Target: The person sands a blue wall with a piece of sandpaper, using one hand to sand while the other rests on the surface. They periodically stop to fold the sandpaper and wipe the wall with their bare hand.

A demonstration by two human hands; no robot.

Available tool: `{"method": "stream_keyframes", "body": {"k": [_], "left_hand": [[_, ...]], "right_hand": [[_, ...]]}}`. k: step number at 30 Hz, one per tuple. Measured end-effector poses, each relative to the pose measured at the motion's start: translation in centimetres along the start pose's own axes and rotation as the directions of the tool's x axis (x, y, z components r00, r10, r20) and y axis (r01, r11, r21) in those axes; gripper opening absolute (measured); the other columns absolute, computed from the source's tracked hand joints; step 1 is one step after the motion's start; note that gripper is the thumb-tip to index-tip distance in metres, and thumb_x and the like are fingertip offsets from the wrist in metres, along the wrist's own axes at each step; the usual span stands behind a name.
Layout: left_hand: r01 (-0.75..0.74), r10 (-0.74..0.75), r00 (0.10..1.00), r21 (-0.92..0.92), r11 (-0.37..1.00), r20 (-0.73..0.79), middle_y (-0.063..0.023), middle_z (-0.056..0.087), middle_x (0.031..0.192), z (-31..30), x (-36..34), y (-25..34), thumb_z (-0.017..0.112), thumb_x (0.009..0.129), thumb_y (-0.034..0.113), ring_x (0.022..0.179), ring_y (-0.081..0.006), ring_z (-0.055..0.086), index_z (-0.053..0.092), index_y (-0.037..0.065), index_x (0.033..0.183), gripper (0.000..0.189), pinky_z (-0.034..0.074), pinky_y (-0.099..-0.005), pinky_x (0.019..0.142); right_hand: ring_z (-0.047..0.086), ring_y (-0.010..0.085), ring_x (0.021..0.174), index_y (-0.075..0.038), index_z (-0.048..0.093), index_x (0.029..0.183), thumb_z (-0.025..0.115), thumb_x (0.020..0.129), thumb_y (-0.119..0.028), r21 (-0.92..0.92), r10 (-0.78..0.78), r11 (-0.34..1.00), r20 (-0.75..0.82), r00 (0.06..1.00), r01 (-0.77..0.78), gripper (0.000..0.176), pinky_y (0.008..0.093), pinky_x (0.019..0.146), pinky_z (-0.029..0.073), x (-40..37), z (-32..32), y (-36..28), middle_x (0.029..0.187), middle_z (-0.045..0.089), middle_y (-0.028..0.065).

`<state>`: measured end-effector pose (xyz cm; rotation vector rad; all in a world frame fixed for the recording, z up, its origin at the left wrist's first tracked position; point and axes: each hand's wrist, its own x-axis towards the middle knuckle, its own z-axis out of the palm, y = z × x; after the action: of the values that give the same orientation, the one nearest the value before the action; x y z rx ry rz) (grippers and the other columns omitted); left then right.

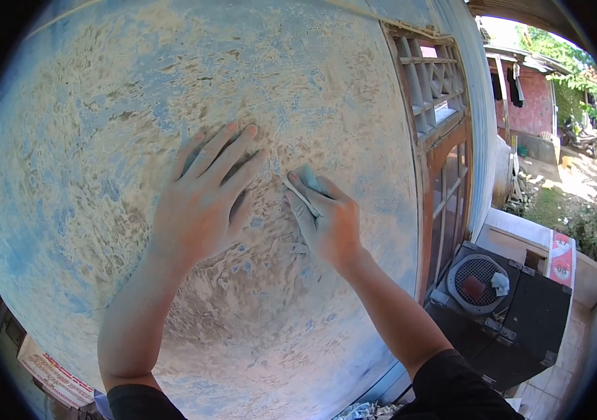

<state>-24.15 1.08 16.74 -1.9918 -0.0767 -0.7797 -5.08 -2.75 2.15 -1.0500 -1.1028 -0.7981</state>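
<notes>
- The wall (137, 84) fills nearly everything in front of you. Its blue paint is worn down to pale, sandy patches, and both of your hands rest against it.
- A wooden frame (445, 182) with a slatted vent above and glass panes below stands beyond your right hand, well apart from it.
- A black box (515, 308) with a round grille on top sits below and to the right of your right forearm, at the foot of that frame.
- Your left hand (204, 199) lies flat and spread wide on the wall. The fingers point up and to the right, and it holds nothing.
- Your right hand (326, 220) is just beside the left one, a narrow strip of wall between them. It is closed on a folded sheet (305, 183), with the thumb on one side and the fingers curled over the other.
- The folded sheet is small and grey-green, and it is pressed against the wall at your right fingertips, so your right hand is the one on it.
- Its long edge runs on a slant from upper left to lower right, and its free end points up and toward your left fingertips.
- I cannot tell from here how much of the sheet's face touches the wall.
</notes>
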Motion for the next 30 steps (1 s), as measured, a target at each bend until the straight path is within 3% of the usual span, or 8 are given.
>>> {"method": "stream_keyframes", "body": {"k": [5,9,11,15,17,23,26,30], "left_hand": [[-0.009,0.009,1.0,-0.004,1.0,-0.023,-0.0052,0.055,0.16,0.0,0.1,0.1,0.073,0.092,0.017,0.15,-0.0269,0.049,0.068,0.018,0.142,0.049,0.038,-0.052,0.123],[-0.013,0.013,1.0,-0.004,1.0,-0.028,-0.0054,0.056,0.159,0.0,0.2,0.1,0.073,0.092,0.017,0.149,-0.0273,0.05,0.069,0.017,0.14,0.048,0.038,-0.0522,0.123],[-0.005,0.004,1.0,-0.013,1.0,-0.024,-0.0053,0.057,0.158,0.2,0.4,0.3,0.073,0.091,0.017,0.148,-0.0277,0.05,0.07,0.016,0.138,0.047,0.038,-0.0523,0.122],[0.0,0.0,1.0,-0.027,1.0,-0.007,-0.0054,0.057,0.159,0.2,0.5,0.4,0.073,0.091,0.016,0.148,-0.0276,0.051,0.07,0.016,0.138,0.047,0.038,-0.0522,0.122],[-0.005,0.005,1.0,-0.025,1.0,-0.004,-0.0055,0.057,0.159,0.0,0.2,0.5,0.073,0.091,0.016,0.148,-0.0275,0.051,0.07,0.015,0.137,0.046,0.038,-0.0518,0.122],[-0.011,0.01,1.0,-0.033,0.999,-0.015,-0.0052,0.057,0.158,0.2,0.2,0.6,0.073,0.091,0.016,0.147,-0.0272,0.052,0.07,0.016,0.137,0.046,0.039,-0.0507,0.122],[-0.011,0.011,1.0,-0.005,1.0,-0.029,-0.0047,0.059,0.157,0.5,-0.3,0.8,0.073,0.092,0.016,0.146,-0.0264,0.053,0.07,0.016,0.136,0.044,0.04,-0.0501,0.121],[-0.022,0.021,0.999,-0.02,1.0,-0.03,-0.0044,0.06,0.156,0.4,-0.7,1.0,0.072,0.093,0.016,0.145,-0.0258,0.054,0.071,0.016,0.135,0.042,0.041,-0.0496,0.12]], "right_hand": [[0.072,0.0312,0.07,-0.011,0.078,0.129,0.077,0.098,-0.02,-0.086,0.022,0.996,0.157,0.987,-0.008,0.032,0.0382,0.062,0.057,-4.0,-1.6,-1.5,0.099,0.075,0.0149],[0.073,0.0324,0.073,-0.01,0.077,0.131,0.076,0.099,-0.019,-0.083,0.093,0.993,0.15,0.984,-0.082,0.033,0.0376,0.064,0.057,-2.7,-1.8,-1.7,0.098,0.075,0.0155],[0.072,0.0323,0.072,-0.02,0.074,0.136,0.072,0.1,-0.024,-0.078,0.175,0.983,0.131,0.976,-0.166,0.037,0.0412,0.062,0.058,-0.9,-1.1,-1.7,0.099,0.072,0.0103],[0.072,0.0331,0.072,-0.019,0.074,0.137,0.071,0.1,-0.024,-0.004,0.164,0.986,0.069,0.984,-0.164,0.037,0.0423,0.061,0.057,-1.8,-0.6,-1.7,0.097,0.072,0.0097],[0.073,0.0339,0.076,-0.009,0.077,0.131,0.075,0.1,-0.018,0.027,0.166,0.985,0.098,0.981,-0.169,0.032,0.0391,0.065,0.056,-3.3,-1.3,-2.3,0.102,0.075,0.0175],[0.074,0.035,0.078,-0.007,0.077,0.129,0.074,0.101,-0.018,0.018,0.233,0.971,0.175,0.957,-0.24,0.03,0.039,0.067,0.057,0.0,-1.6,-3.1,0.102,0.076,0.0182],[0.072,0.0346,0.076,-0.016,0.077,0.132,0.07,0.103,-0.028,0.056,0.161,0.985,0.085,0.983,-0.166,0.032,0.0429,0.065,0.057,-0.7,-1.0,-1.9,0.101,0.076,0.0131],[0.072,0.0347,0.076,-0.016,0.078,0.13,0.071,0.103,-0.029,0.099,0.258,0.955,0.19,0.947,-0.28,0.031,0.0431,0.065,0.057,-2.5,-1.8,-1.9,0.101,0.076,0.0129]]}}
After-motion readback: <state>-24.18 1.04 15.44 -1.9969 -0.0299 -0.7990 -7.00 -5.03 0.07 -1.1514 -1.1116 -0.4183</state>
